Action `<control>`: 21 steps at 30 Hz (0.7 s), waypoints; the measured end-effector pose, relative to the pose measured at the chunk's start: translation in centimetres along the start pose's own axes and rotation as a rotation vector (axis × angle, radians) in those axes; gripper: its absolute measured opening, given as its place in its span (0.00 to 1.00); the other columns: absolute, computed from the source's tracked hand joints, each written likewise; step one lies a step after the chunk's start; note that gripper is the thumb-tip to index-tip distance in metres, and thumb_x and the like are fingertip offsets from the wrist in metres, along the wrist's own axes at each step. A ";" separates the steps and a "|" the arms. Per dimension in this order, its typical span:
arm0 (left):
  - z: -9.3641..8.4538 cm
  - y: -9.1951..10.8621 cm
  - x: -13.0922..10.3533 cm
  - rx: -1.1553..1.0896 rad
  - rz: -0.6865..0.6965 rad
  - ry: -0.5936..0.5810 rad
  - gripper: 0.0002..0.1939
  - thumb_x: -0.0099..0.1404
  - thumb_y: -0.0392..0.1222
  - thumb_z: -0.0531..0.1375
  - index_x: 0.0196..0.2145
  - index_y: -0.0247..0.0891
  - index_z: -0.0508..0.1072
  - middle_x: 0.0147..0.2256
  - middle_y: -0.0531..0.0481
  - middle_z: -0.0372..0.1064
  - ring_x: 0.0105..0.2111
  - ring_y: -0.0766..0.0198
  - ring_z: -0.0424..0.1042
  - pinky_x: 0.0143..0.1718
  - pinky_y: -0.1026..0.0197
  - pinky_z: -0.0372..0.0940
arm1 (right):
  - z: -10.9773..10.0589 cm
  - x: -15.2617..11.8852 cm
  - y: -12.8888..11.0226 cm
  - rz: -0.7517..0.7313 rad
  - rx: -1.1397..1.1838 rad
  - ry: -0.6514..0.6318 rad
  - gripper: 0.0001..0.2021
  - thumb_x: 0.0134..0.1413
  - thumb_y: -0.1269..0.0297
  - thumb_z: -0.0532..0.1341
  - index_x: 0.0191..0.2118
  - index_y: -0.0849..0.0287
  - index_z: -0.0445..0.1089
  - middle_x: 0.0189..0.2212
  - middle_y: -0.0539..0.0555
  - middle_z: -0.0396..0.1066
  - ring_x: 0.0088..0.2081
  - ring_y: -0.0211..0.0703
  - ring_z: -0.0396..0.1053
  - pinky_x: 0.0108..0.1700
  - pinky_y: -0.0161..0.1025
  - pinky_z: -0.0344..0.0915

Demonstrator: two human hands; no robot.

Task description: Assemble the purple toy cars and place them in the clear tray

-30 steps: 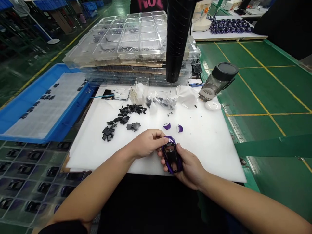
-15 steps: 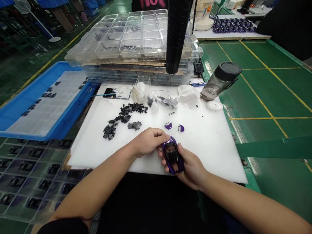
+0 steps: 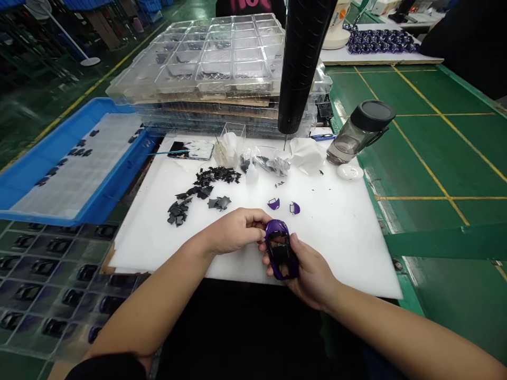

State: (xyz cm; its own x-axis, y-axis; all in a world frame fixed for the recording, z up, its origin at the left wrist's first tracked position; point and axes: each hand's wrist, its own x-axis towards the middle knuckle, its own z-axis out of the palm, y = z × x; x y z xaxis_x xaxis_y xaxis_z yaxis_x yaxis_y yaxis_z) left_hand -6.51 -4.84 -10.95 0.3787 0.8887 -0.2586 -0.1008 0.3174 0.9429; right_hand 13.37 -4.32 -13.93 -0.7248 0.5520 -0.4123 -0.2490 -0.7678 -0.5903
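A glossy purple toy car body shell point(image 3: 278, 227) with open window gaps and a black part inside is held over the front of the white work board point(image 3: 340, 248). My right hand point(image 3: 311, 269) is wrapped around it from the right and below, thumb along its side. My left hand point(image 3: 241, 229) is closed at the shell's upper left edge, thumb and index finger touching it; part of those fingertips is hidden. Just beyond lie two small purple pieces with thin frames, a left one point(image 3: 274, 203) and a right one point(image 3: 294, 208).
Black small parts point(image 3: 204, 182) lie in piles on the left of the board. Behind are a plastic bag point(image 3: 271, 163), a water bottle point(image 3: 358, 132) and stacked clear trays point(image 3: 214, 79). An electric screwdriver point(image 3: 303, 68) hangs above. A blue bin point(image 3: 91, 206) stands left.
My left thumb has slid off the top of the car shell down to its left edge, uncovering the purple front. The right hand keeps its hold. The view has shifted slightly.
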 end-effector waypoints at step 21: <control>0.1 -0.6 0.1 0.054 -0.023 0.014 0.11 0.55 0.34 0.57 0.38 0.34 0.70 0.28 0.48 0.71 0.29 0.59 0.69 0.32 0.61 0.64 | 0.0 -0.1 0.2 0.000 -0.088 0.010 0.23 0.64 0.47 0.54 0.45 0.63 0.74 0.40 0.59 0.73 0.34 0.41 0.71 0.40 0.39 0.68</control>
State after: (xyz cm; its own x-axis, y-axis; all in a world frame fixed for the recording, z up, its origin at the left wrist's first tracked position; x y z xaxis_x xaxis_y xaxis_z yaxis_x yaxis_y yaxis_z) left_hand -6.30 -4.95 -11.56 0.3670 0.8860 -0.2833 -0.0422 0.3201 0.9465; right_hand 13.42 -4.52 -14.05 -0.7185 0.5551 -0.4190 -0.1912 -0.7369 -0.6484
